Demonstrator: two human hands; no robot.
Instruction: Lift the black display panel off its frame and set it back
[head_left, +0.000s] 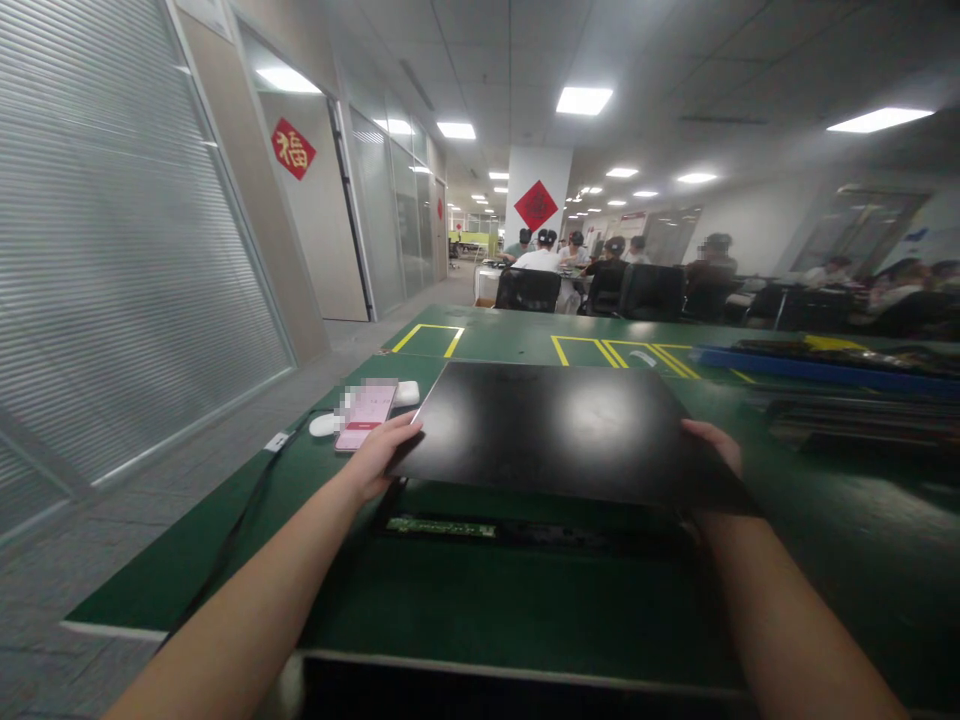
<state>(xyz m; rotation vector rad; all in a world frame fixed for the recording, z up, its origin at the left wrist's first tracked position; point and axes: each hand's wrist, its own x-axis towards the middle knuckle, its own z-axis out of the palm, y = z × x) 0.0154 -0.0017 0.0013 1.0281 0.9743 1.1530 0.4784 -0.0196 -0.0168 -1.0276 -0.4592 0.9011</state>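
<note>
A thin, dark, glossy display panel [555, 435] is held above the green table, reflecting the ceiling lights. My left hand [386, 452] grips its left edge, thumb on top and fingers underneath. At the opposite edge my right hand [716, 450] holds on too, its thumb showing and most of its fingers hidden by the panel. Beneath the near edge, a dark strip with a green circuit board [441, 527] is visible; whether it is attached to the panel I cannot tell.
Left of the panel are a phone [367, 418], a white mouse-like object [324, 425] and a dark cable [247, 520]. Yellow tape [592, 345] marks the green table [225, 570]. A blue tray [817, 368] and stacked dark panels [847, 425] lie right. People sit beyond.
</note>
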